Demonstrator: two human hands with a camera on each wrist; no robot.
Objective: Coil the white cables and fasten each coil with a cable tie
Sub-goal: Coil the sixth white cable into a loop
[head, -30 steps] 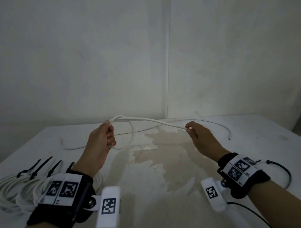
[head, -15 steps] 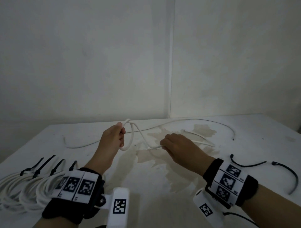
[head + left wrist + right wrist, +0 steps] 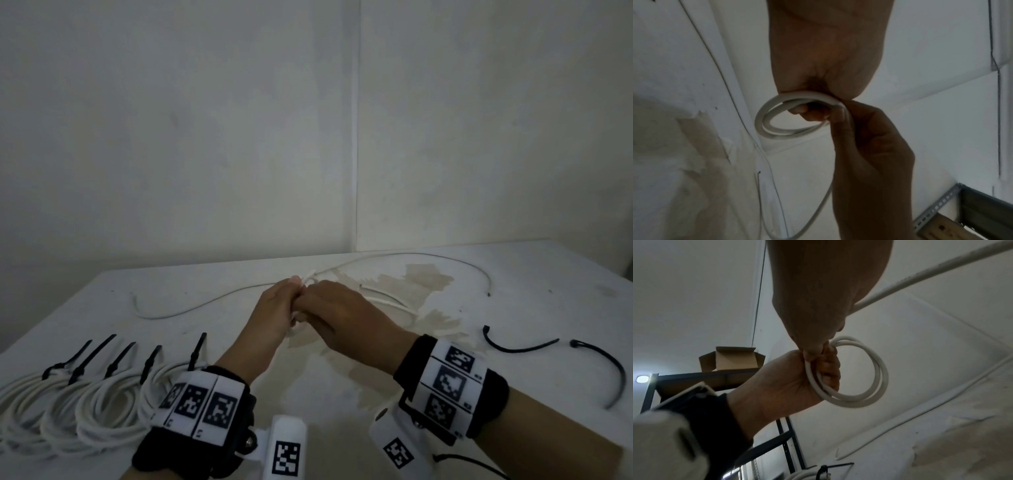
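At the centre of the head view I see the left hand and the right hand pressed together above the table. The left hand's fingers are curled through a small coil of two turns of the white cable, gripping it. The right hand pinches the same coil at its top, finger and thumb closed on the strand; in the left wrist view its fingers meet the coil at centre frame. From the hands, the loose cable runs left across the table in a shallow curve, and a second length arcs toward the upper right over a brownish stain. In the lower left of the head view lie finished coils, each bound by a black cable tie. Two loose cable ties lie at right, well apart from the hands.
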